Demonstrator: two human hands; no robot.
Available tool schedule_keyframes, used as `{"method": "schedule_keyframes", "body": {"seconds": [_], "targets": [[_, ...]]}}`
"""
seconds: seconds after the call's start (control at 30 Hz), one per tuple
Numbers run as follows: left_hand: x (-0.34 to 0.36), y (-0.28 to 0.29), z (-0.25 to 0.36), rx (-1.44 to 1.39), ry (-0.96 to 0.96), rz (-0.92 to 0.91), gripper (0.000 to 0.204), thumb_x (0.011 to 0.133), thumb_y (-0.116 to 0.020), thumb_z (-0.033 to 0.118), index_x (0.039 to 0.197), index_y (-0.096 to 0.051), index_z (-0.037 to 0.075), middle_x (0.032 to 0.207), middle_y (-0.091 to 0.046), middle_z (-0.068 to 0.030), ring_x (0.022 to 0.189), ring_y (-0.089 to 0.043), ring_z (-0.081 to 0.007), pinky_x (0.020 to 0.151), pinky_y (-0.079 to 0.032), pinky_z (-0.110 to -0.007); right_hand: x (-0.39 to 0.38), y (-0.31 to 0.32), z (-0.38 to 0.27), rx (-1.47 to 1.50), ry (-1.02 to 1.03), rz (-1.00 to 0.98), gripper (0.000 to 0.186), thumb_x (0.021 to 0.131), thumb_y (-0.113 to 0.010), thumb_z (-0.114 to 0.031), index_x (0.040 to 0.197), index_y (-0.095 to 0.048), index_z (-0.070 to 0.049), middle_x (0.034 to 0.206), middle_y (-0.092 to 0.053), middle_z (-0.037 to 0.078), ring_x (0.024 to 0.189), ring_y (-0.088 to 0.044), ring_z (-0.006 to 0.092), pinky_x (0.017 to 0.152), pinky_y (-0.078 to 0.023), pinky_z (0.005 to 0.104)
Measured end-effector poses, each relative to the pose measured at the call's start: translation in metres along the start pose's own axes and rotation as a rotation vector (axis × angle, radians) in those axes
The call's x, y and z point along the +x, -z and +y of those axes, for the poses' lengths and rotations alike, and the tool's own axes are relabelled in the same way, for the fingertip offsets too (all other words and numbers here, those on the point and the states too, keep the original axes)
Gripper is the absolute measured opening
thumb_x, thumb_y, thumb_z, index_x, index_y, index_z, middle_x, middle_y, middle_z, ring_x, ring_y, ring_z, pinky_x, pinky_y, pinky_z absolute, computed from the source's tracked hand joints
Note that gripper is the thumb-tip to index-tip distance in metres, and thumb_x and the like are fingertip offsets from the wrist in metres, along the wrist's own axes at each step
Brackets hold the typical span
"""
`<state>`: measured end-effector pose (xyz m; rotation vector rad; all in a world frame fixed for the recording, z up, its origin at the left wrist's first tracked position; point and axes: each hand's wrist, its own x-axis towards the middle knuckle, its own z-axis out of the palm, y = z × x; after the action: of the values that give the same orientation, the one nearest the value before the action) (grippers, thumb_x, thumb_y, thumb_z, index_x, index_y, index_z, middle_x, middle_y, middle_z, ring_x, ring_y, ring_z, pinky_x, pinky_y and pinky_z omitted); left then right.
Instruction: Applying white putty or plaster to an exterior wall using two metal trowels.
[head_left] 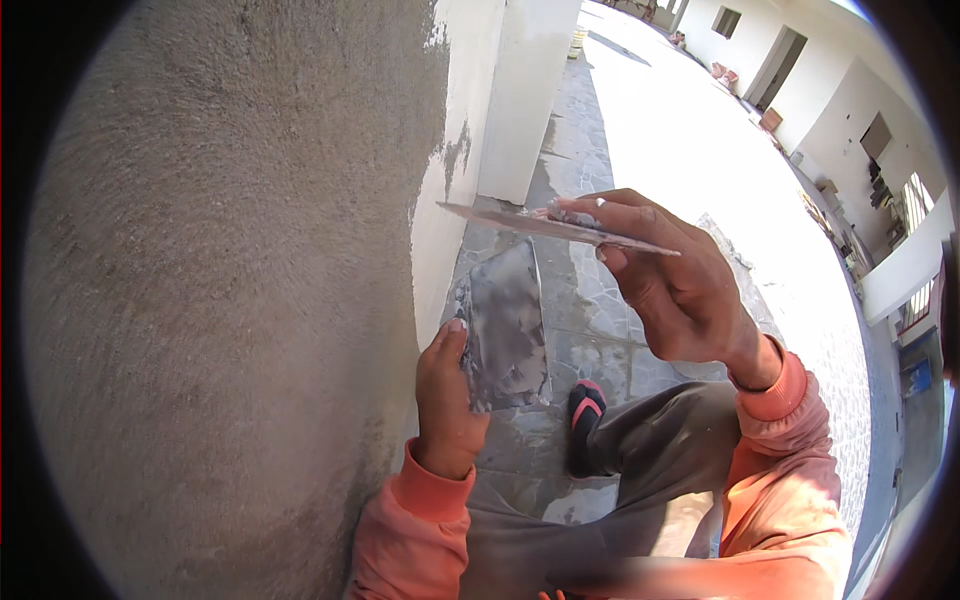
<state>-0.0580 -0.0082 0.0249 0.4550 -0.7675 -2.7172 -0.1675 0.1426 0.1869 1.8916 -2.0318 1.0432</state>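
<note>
My left hand (448, 405) is closed on the side of a rectangular metal plate (508, 325), which has greyish smears and pale paste along its edges. Its thumb lies against the plate's left edge, and the rest of the grip is hidden. Higher and to the right, my right hand (690, 285) grips a thin flat metal blade (510, 221), seen almost edge-on, with its fingers on top and the thumb beneath. White paste clings to the fingers and blade. The blade's far tip points at the white coating (432, 265) on the wall; whether they touch I cannot tell.
A rough grey wall (230, 250) fills the left side, beside a white pillar (525, 110). Below are grey patterned floor tiles (590, 350) and my foot in a sandal (587, 405). Sunlit ground stretches to a pale building (800, 60) at the far right.
</note>
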Motion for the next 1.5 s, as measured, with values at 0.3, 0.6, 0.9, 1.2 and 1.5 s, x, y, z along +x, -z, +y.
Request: {"method": "schedule_keyframes", "body": {"seconds": [0.3, 0.6, 0.9, 1.2, 1.5], "targets": [[0.002, -0.009, -0.011, 0.032, 0.066, -0.128, 0.035, 0.1, -0.037, 0.021, 0.117, -0.052, -0.005, 0.108, -0.061, -0.0148, 0.095, -0.062, -0.0212, 0.084, -0.05, -0.035, -0.084, -0.03, 0.0, -0.364, 0.254, -0.338, 0.045, 0.09, -0.05, -0.015, 0.133, -0.047, -0.004, 0.139, -0.046, 0.019, 0.129, -0.046, 0.0333, 0.108, -0.036, 0.0476], [0.011, -0.013, -0.022, 0.204, -0.033, -0.059, 0.032, 0.099, -0.043, 0.022, 0.119, -0.051, -0.002, 0.108, -0.061, -0.0095, 0.091, -0.062, -0.018, 0.079, -0.05, -0.032, -0.16, 0.008, 0.075, -0.519, 0.09, -0.271, 0.045, 0.093, -0.046, -0.013, 0.136, -0.04, -0.005, 0.142, -0.041, 0.018, 0.131, -0.041, 0.0324, 0.112, -0.031, 0.047], [0.034, 0.003, -0.038, 0.287, -0.05, -0.002, 0.027, 0.098, -0.048, 0.021, 0.115, -0.054, 0.001, 0.106, -0.061, -0.0067, 0.093, -0.06, -0.0169, 0.08, -0.049, -0.032, -0.333, 0.153, 0.122, -0.971, -0.732, -0.031, 0.039, 0.08, -0.056, 0.003, 0.117, -0.06, -0.008, 0.116, -0.064, 0.011, 0.103, -0.062, 0.0296, 0.089, -0.05, 0.0387], [0.05, 0.016, -0.054, 0.376, -0.044, 0.068, 0.029, 0.098, -0.048, 0.02, 0.118, -0.053, 0.0, 0.106, -0.06, -0.0071, 0.093, -0.061, -0.0181, 0.081, -0.05, -0.033, -0.487, 0.269, 0.206, -1.179, -1.001, -0.027, 0.038, 0.085, -0.043, 0.0, 0.119, -0.06, -0.007, 0.118, -0.063, 0.015, 0.107, -0.061, 0.0314, 0.092, -0.048, 0.0383], [0.051, 0.024, -0.059, 0.439, -0.032, 0.099, 0.028, 0.098, -0.049, 0.021, 0.116, -0.054, 0.001, 0.103, -0.061, -0.0065, 0.091, -0.062, -0.0175, 0.08, -0.05, -0.032, -0.443, 0.281, 0.192, -0.774, -1.32, -0.354, 0.028, 0.087, -0.05, -0.006, 0.11, -0.067, -0.01, 0.093, -0.068, 0.018, 0.087, -0.065, 0.033, 0.078, -0.051, 0.0405]]}}
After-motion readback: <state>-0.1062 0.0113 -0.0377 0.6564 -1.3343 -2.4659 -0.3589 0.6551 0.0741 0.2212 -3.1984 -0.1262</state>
